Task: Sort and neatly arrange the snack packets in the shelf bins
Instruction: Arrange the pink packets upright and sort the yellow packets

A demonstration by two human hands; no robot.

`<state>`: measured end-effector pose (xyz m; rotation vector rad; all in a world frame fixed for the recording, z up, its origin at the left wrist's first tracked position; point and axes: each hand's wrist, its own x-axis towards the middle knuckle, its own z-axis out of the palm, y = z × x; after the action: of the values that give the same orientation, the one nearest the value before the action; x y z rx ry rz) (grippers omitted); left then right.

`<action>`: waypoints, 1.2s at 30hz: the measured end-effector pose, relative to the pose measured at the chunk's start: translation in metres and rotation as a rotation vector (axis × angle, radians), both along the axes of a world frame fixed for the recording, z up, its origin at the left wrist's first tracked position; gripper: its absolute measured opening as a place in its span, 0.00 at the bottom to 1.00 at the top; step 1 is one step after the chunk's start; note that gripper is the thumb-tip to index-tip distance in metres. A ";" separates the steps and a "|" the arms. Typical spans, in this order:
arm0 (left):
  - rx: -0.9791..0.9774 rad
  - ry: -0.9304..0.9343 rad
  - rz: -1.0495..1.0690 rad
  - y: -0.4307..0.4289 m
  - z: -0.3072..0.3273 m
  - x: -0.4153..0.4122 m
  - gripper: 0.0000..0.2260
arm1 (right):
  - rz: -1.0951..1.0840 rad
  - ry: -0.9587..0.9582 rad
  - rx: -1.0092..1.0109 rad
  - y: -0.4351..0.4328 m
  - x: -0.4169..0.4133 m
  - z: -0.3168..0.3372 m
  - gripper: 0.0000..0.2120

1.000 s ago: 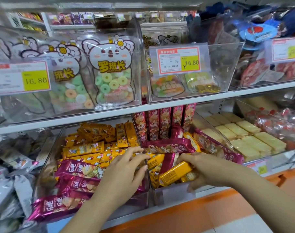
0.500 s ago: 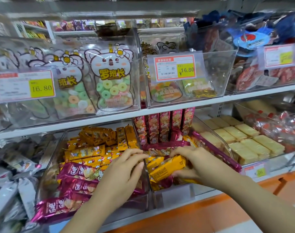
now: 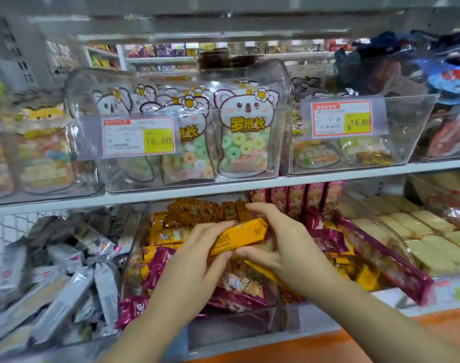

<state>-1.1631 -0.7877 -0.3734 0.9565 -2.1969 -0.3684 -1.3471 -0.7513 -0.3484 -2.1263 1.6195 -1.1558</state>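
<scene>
A yellow snack packet (image 3: 239, 235) is held over a clear bin (image 3: 134, 247) on the lower shelf. My left hand (image 3: 200, 247) grips its left end and my right hand (image 3: 273, 237) grips its right end from above. Under my right hand more yellow packets (image 3: 260, 271) show, and whether it holds them I cannot tell. The bin holds a mix of yellow packets (image 3: 168, 235), orange packets (image 3: 197, 210) at the back and magenta packets (image 3: 158, 265) in front. The bin to the right holds magenta packets (image 3: 386, 260) and upright red packets (image 3: 312, 197).
The upper shelf (image 3: 250, 183) carries clear bins of koala-shaped candy bags (image 3: 246, 132) with 16.80 price tags (image 3: 138, 137). Silver packets (image 3: 66, 284) fill the bin at lower left. Pale yellow wafer blocks (image 3: 417, 231) lie at right. An orange ledge (image 3: 354, 344) runs below.
My right hand has carried the yellow packet leftward from the right bin to over the left bin. My left hand has risen from the packets and taken its other end. The view moved closer.
</scene>
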 end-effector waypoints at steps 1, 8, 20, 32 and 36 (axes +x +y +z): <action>-0.027 -0.016 0.056 -0.002 0.001 0.012 0.17 | 0.004 -0.048 0.027 -0.007 0.009 -0.002 0.35; -0.097 -0.128 0.503 -0.029 0.005 0.089 0.17 | -0.005 0.194 -0.067 -0.042 0.059 -0.006 0.26; 0.086 -0.414 0.601 -0.085 -0.002 0.086 0.16 | -0.017 0.217 -0.052 -0.097 0.109 -0.022 0.16; 0.014 -0.526 0.511 -0.077 0.005 0.097 0.16 | -0.127 0.521 -0.042 -0.108 0.108 -0.034 0.26; -0.054 -0.404 0.483 -0.055 0.012 0.075 0.15 | -0.050 0.470 -0.062 -0.067 0.064 -0.022 0.22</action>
<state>-1.0885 -0.8430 -0.3613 1.5912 -2.2047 0.1225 -1.2831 -0.8183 -0.3704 -2.5507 1.8479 -0.7595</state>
